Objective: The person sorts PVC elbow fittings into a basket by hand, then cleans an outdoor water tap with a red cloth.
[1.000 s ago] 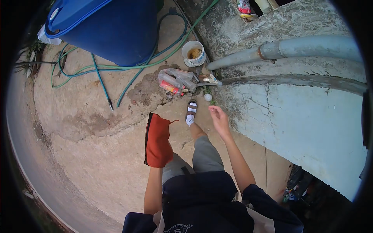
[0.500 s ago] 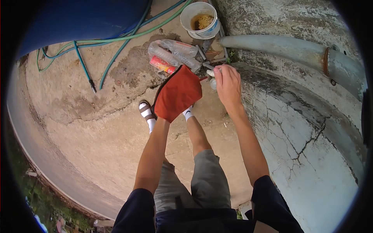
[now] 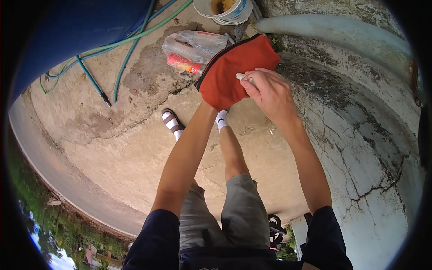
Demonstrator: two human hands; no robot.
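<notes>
A red fabric pouch (image 3: 240, 72) with a black edging like a zip is held out in front of me. The wrist of my left hand (image 3: 208, 111) runs up behind its lower edge, and the fingers are hidden by the cloth. Over the pouch's right side is my right hand (image 3: 273, 92), its thumb and fingers closed on a small white object (image 3: 242, 77) with a rounded end. That white end overlaps the red cloth in this view; I cannot tell what the object is.
Empty clear plastic bottles (image 3: 198, 45) and a red-labelled one (image 3: 183, 63) lie in a plastic bag. Behind stands a white bucket (image 3: 234, 15) with brownish contents. Hoses (image 3: 123, 67) cross the concrete floor by a blue tank (image 3: 85, 31). A thick pipe (image 3: 333, 31) and cracked wall (image 3: 342, 148) border the right.
The pouch has moved up and to the right with my left hand. My right hand, holding the white object, now overlaps the pouch instead of being beside it. The view has shifted slightly.
</notes>
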